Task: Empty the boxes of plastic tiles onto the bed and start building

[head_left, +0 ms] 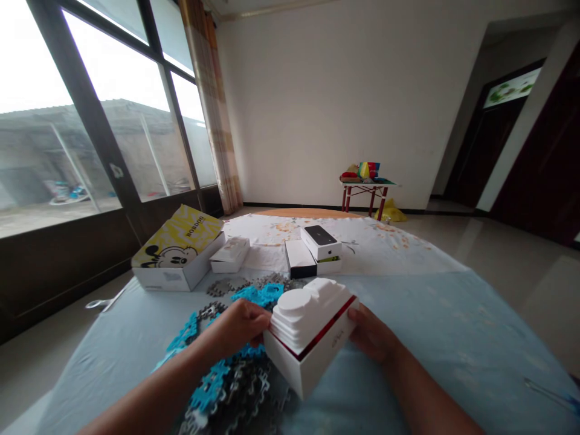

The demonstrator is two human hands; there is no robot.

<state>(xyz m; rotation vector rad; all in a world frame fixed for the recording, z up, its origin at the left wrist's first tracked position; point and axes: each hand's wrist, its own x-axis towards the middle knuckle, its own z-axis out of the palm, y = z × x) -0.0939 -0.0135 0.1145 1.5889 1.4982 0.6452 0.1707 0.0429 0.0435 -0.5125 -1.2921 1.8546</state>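
Observation:
A white box point(312, 356) with a red band along its upper edge is held tilted above the table, a molded white insert point(301, 311) showing at its top. My left hand point(247, 323) pinches the box's left corner, thumb and fingers closed on it. On the opposite side, my right hand point(374, 332) grips the right end, its fingers partly hidden behind the box. Blue interlocking pieces point(211, 386) and dark grey ones point(244, 393) lie spread on the cloth beneath and left of the box.
Behind the pieces stand a yellow-lidded shoe box point(181, 244), a small white box point(230, 255), a black-edged white box point(299, 260) and a phone box point(321, 241). A light blue cloth point(435, 338) covers the round table. Something thin lies at the right edge.

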